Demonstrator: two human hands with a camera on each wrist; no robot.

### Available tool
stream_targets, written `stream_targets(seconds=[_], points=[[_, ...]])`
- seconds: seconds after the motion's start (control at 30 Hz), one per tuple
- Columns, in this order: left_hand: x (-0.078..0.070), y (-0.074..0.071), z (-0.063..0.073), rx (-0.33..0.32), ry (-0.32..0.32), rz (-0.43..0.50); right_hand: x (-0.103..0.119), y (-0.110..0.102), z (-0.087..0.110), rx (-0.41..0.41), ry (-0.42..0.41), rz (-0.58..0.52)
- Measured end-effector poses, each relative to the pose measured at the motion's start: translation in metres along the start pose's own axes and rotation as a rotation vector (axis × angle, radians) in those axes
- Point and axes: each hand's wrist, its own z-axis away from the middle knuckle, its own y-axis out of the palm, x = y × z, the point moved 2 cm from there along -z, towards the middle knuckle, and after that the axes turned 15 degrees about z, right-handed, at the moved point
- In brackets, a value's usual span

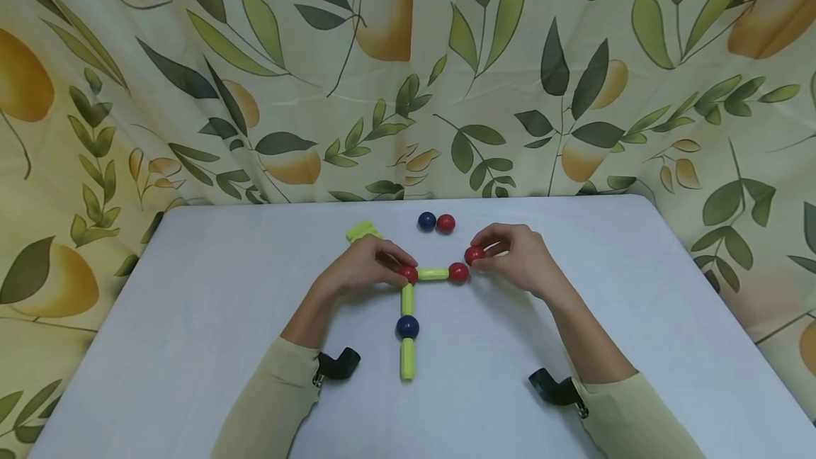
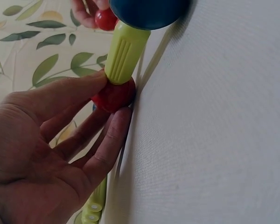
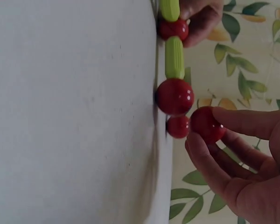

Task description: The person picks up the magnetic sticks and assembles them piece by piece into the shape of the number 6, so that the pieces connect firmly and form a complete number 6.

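Observation:
My left hand (image 1: 359,264) pinches a red ball (image 1: 409,275) at the corner of an assembly lying on the table. From that ball a light green rod (image 1: 433,274) runs right to another red ball (image 1: 458,273). A second green rod (image 1: 407,299) leads toward me to a dark blue ball (image 1: 407,327), with a third green rod (image 1: 407,360) on its near side. Between thumb and fingers, my right hand (image 1: 519,258) holds a loose red ball (image 3: 208,125). It is raised off the table, close beside the assembly's right end ball (image 3: 175,96).
Behind the assembly, a blue ball (image 1: 426,222) and a red ball (image 1: 446,224) sit side by side on the white table (image 1: 255,246). Several green rods (image 1: 362,229) lie beyond my left hand, partly hidden by it. A leaf-patterned curtain (image 1: 395,126) hangs behind the table's far edge.

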Motion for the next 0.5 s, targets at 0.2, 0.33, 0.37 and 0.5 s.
stream_targets(seconds=[0.2, 0.33, 0.37, 0.5], points=[[0.000, 0.000, -0.002, -0.002, 0.010, -0.010, 0.012, 0.008, 0.020, 0.033, -0.042, -0.007], [0.000, 0.001, -0.003, -0.006, 0.012, -0.016, 0.021, 0.016, 0.032, 0.073, -0.086, -0.010], [0.000, 0.001, -0.003, -0.008, 0.013, -0.019, 0.023, 0.019, 0.035, 0.083, -0.102, -0.008], [-0.001, 0.001, -0.002, -0.017, 0.010, -0.022, 0.034, 0.029, 0.046, 0.144, -0.153, -0.006]])
